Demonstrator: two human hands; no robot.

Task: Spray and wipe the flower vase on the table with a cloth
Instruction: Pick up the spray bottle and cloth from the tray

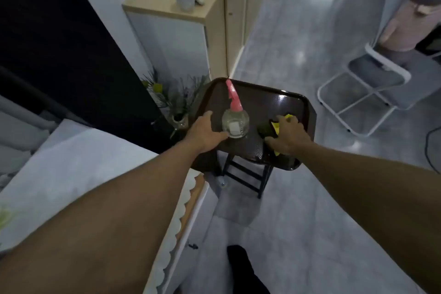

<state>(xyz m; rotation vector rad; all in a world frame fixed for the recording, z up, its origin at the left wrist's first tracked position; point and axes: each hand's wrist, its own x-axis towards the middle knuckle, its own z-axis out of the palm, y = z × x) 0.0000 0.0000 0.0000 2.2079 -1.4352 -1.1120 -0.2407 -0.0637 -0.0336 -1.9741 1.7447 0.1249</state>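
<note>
A clear round spray bottle with a pink trigger head stands on a dark brown tray that rests on a black stool. My left hand is spread beside the bottle, thumb touching its base, fingers not closed around it. My right hand lies on a yellow and green cloth on the tray's right side, fingers curled over it. A glass flower vase with green stems stands left of the tray, low by the dark wall.
A white-topped table with a scalloped edge lies at lower left. A wooden cabinet with a grey cup stands behind. A white folding chair is at right, with a person beyond it. Grey tiled floor surrounds the stool.
</note>
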